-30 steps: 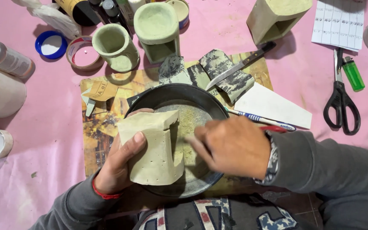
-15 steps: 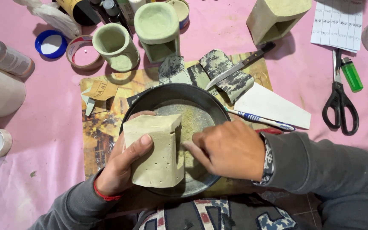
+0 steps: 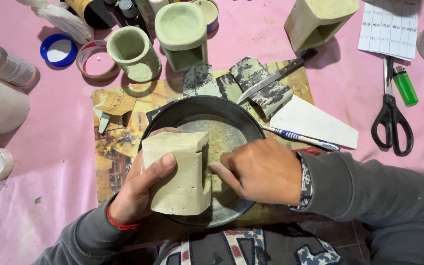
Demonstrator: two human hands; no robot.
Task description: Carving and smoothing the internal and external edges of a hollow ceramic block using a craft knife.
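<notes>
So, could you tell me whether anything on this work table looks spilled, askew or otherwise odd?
Pale dust lies in the dark round pan, under the pale block that the left hand holds while the right hand works its side. One pale holder lies tipped on its side on the pink cloth. Nothing looks broken.

Black scissors (image 3: pixel 391 118) beside a green lighter (image 3: pixel 405 86); a knife (image 3: pixel 276 76) lies on what look like sandpaper scraps (image 3: pixel 266 86).

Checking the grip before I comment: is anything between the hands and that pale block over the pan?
Nothing visible: the left hand grips the pale block directly, and the right hand has fingertips against its side, over the dark pan.
</notes>
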